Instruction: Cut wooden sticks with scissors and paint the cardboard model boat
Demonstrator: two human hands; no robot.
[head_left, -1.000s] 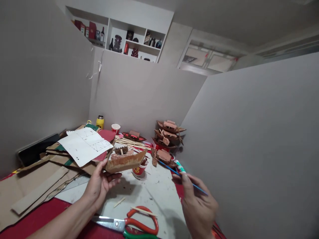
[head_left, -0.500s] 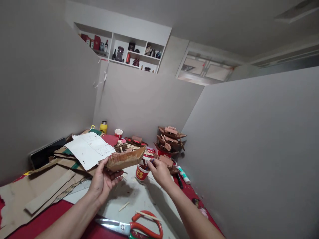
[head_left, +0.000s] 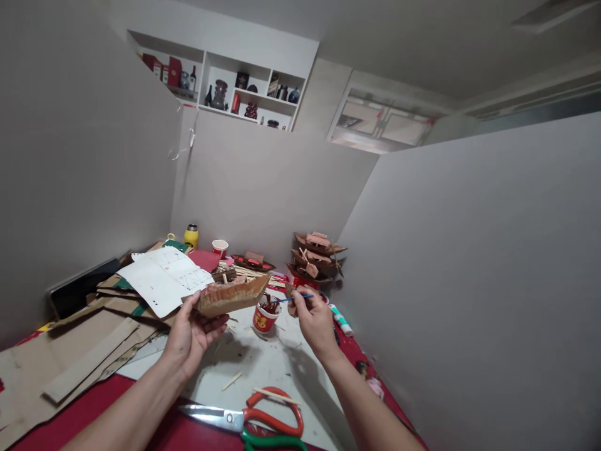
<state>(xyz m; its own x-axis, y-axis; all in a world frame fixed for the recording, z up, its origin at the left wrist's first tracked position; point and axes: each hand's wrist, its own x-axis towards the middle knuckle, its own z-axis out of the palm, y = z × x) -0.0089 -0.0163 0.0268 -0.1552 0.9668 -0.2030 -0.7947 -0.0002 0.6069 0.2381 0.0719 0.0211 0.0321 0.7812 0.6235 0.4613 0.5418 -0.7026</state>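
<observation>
My left hand (head_left: 188, 333) grips a small model boat (head_left: 233, 297) by its near end, thumb on the side and fingers beneath. Its cardboard-coloured hull is partly coated in reddish brown. In my right hand (head_left: 315, 321), a thin blue-handled paintbrush (head_left: 307, 297) is pinched between thumb and fingers, pointing left. The brush's tip is over the rim of a red and white paper cup (head_left: 265, 322) with dark brown paint inside. Behind my right fingers another brown boat is mostly hidden.
Scissors (head_left: 230, 418) with red and green handles lie in front. Cardboard pieces (head_left: 89, 360) and a drawn-on white sheet (head_left: 164, 275) cover the left side. Stacked brown boats (head_left: 319, 243) stand at the back right, near a white-green tube (head_left: 342, 321). Grey partitions (head_left: 469, 282) enclose the table.
My right hand has moved right and slightly up from the cup, bringing the blue brush handle into clear sight. My left hand still holds the boat in nearly the same pose.
</observation>
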